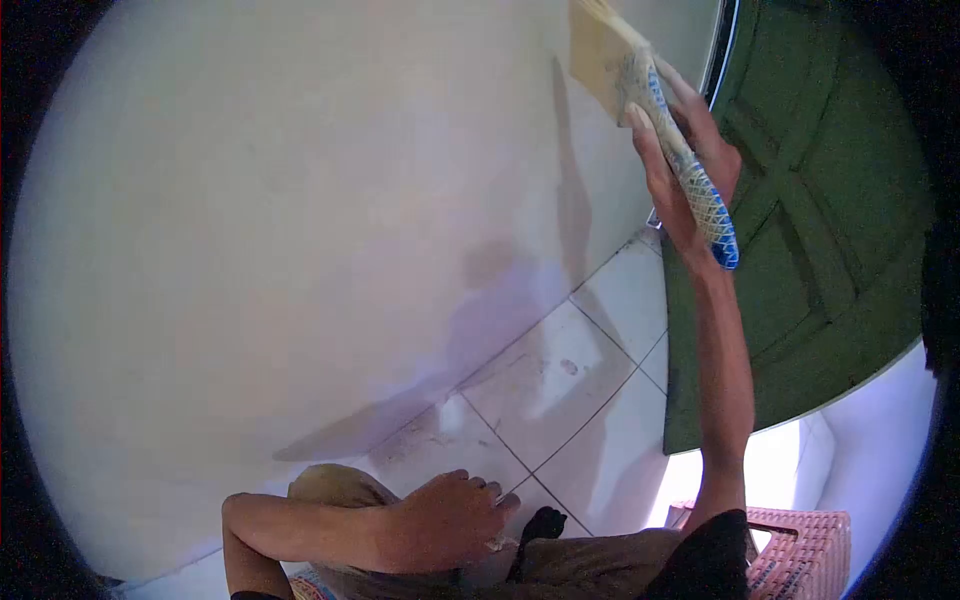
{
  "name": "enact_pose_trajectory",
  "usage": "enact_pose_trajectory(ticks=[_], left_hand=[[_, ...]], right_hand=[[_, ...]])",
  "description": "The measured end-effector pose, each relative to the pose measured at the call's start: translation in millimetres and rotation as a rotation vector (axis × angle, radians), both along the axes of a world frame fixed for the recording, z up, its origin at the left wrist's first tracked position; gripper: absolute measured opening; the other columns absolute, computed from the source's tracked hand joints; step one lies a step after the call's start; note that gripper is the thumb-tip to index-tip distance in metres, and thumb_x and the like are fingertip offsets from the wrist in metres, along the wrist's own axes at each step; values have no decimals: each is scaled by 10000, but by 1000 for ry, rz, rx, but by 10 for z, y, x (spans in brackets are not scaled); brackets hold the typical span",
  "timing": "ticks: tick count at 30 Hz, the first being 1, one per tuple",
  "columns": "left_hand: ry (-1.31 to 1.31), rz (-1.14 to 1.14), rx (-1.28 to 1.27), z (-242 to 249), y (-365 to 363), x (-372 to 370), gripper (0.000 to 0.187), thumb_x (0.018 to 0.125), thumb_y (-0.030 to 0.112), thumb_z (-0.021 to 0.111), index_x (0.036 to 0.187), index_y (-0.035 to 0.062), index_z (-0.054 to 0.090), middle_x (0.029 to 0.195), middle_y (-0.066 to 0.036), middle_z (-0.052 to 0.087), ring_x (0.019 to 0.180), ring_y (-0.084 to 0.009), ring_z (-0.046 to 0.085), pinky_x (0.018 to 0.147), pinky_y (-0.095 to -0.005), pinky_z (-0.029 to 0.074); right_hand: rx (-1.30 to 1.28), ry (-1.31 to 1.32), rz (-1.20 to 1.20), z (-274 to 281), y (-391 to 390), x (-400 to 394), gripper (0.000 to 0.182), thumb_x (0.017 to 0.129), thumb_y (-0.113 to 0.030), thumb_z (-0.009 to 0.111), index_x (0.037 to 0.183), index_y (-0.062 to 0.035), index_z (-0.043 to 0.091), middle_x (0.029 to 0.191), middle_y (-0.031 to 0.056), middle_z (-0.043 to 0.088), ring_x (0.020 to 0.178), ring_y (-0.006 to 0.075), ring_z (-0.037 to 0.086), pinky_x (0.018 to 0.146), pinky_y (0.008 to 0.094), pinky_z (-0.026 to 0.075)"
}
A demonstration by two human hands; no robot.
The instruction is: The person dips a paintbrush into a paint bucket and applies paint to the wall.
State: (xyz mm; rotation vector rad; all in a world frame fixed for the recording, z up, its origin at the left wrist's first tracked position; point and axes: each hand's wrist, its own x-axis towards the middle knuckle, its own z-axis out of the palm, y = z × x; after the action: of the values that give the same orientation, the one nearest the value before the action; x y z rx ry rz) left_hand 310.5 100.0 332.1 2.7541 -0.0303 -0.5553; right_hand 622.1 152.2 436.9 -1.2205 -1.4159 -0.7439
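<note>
While one left hand [450, 520] rests, one right hand [690, 170] grips one brush [675, 150].

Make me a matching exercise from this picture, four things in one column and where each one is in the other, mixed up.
Column one:
1. paintbrush
2. left hand
3. green door
4. floor tiles

Column two:
A. resting low, on the person's knee
B. right of the wall
C. held up against the wall by the right hand
D. at the foot of the white wall

Pairs: 1-C, 2-A, 3-B, 4-D.
</note>
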Motion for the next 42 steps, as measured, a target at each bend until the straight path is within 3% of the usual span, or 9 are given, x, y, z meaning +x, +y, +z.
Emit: enact_pose_trajectory(ticks=[6, 18, 21, 26, 28, 32, 35, 37, 42], left_hand=[[19, 35, -41, 63, 18, 32, 432, 903, 294, 560, 1184, -32, 522, 956, -188, 620, 898, -328, 643, 813, -420, 515], [12, 104, -41, -22, 105, -11, 462, 866, 275, 611, 1188, -43, 519, 996, -191, 627, 929, -312, 653, 823, -399, 511], [-105, 60, -50, -152, 87, -105, 447, 882, 289, 590, 1176, -41, 525, 977, -183, 630, 906, -308, 658, 810, -402, 513], [-96, 51, -50, -91, 42, -87, 416, 902, 309, 566, 1139, -32, 543, 941, -167, 633, 872, -304, 663, 792, -407, 515], [106, 64, -86, -43, 78, -44, 561, 969, 447, 439, 1260, -30, 493, 1004, -206, 617, 962, -340, 616, 867, -430, 493], [181, 69, -68, -60, 96, -29, 566, 967, 454, 443, 1265, -25, 493, 994, -207, 616, 950, -342, 621, 854, -430, 496], [69, 94, -98, -173, 120, -95, 569, 968, 455, 446, 1281, -18, 487, 1005, -208, 615, 933, -350, 627, 847, -433, 503], [25, 105, -92, -208, 114, -102, 523, 964, 411, 458, 1269, -13, 492, 1022, -208, 610, 936, -359, 628, 841, -441, 507], [74, 126, -52, -39, 142, 24, 439, 901, 291, 573, 1199, -28, 526, 1007, -184, 622, 924, -320, 652, 848, -416, 497]], right_hand=[[276, -257, 149, 302, 333, -119, 373, 764, -102, 756, 1126, -56, 681, 951, 134, 715, 753, 257, 707, 655, 320, 555], [-634, -493, -15, -754, 31, -851, 341, 835, -147, 629, 1159, -38, 638, 624, 110, 616, 515, 250, 618, 471, 366, 472], [-815, -29, 454, -508, -120, -717, 244, 852, -160, 625, 1044, -13, 659, 631, 97, 631, 536, 172, 624, 475, 301, 464], [-393, 313, 544, 53, -240, -622, 249, 909, -246, 622, 857, -6, 666, 695, 59, 634, 633, 98, 604, 541, 268, 478], [185, 66, 273, 209, 36, -635, 182, 866, -108, 695, 991, 24, 690, 829, 97, 695, 731, 109, 639, 641, 256, 518], [262, 171, 304, -76, 541, -692, 155, 859, -79, 690, 977, 21, 695, 815, 95, 695, 709, 104, 638, 617, 245, 513], [164, -73, 411, -343, 659, -801, 198, 826, -68, 707, 1008, 6, 690, 756, 88, 684, 622, 127, 643, 579, 253, 515], [15, -134, 480, -444, 572, -883, 175, 819, -173, 705, 904, -30, 653, 537, 111, 530, 433, 283, 554, 425, 364, 449], [-597, -257, 481, -605, 205, -728, 227, 787, -129, 710, 993, -40, 676, 592, 122, 588, 461, 261, 585, 476, 363, 477]])
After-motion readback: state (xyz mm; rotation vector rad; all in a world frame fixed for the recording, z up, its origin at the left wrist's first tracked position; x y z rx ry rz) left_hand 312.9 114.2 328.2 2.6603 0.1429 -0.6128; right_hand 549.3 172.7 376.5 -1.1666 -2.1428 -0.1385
